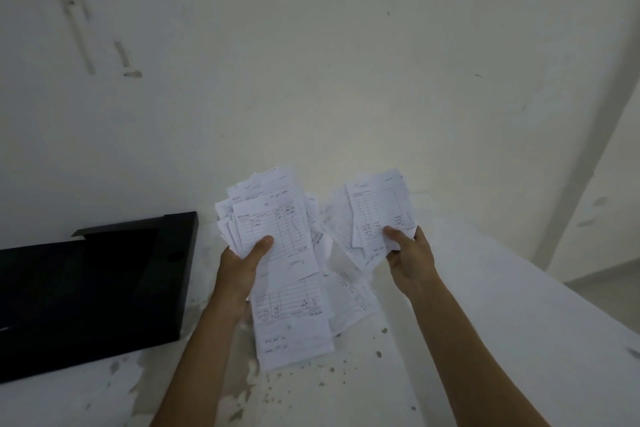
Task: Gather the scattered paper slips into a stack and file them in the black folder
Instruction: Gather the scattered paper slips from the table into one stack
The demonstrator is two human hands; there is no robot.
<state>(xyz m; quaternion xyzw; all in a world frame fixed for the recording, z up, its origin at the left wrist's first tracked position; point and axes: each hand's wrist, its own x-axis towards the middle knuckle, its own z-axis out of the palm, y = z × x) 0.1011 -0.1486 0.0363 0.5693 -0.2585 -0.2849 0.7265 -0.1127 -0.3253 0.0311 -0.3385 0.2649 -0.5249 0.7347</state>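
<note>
— Starting nearest the camera: what lies on the tabletop (485,340)?

— Several loose slips (294,322) rest flat near its middle, overlapping one another, one long slip reaching toward the near edge. They are not yet picked up, so the gathering looks unfinished.

— And the hands above them?

— They are apart, each clamped on paper. The left hand (242,263) grips the larger bundle (266,218), thumb pressed across the top sheet, fingers hidden behind. The edges fan out unevenly, so the bundle is not squared. The right hand (408,253) pinches a smaller bundle (377,208) the same way, thumb on the front.

— Why hold them upright like that?

— Probably to join the two bundles into one; the printed faces turn toward the person, which would let the sheets be matched before stacking.

— Where is the black folder (86,288)?

— On the left side of the tabletop, lying open against the wall (311,45) at the far edge, just left of the left hand. Being open and near, it looks ready to take the stack. No slip shows in it.
</note>
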